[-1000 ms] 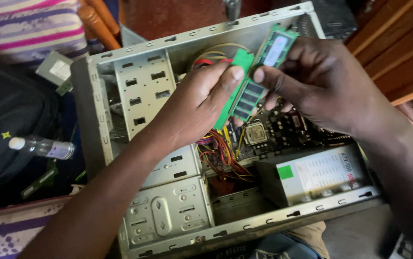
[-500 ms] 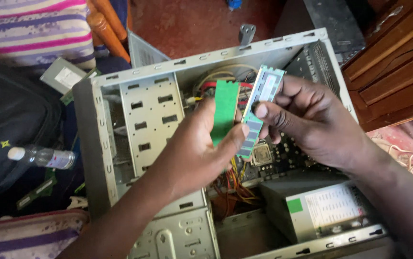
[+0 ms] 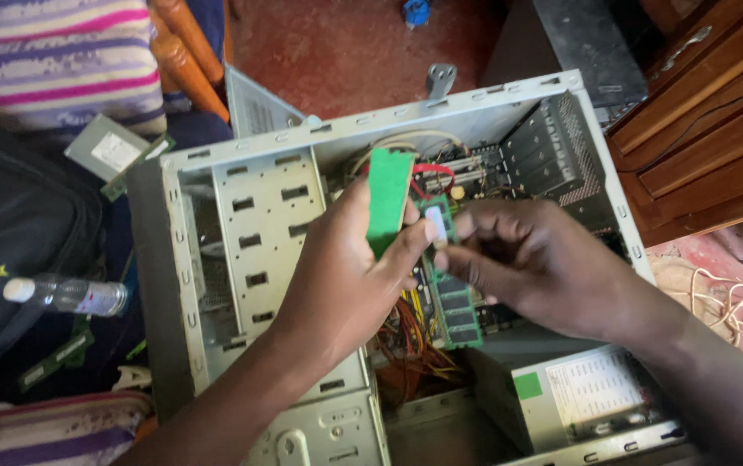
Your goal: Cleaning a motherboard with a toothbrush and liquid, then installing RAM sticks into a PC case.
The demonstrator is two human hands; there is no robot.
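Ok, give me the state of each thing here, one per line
Computer case: side panel off, lying open.
Left hand: holds a green memory module upright.
Right hand: pinches a second memory module.
Water bottle: capped, lying on its side.
Power supply: seated in the case.

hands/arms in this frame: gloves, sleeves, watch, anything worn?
Nothing worn that shows. The left hand and right hand are both bare: no gloves, no rings visible. The left forearm is bare down to the frame's bottom edge, and the right forearm is bare to the lower right corner: no sleeve, watch or strap in view on either. Fingernails are short.
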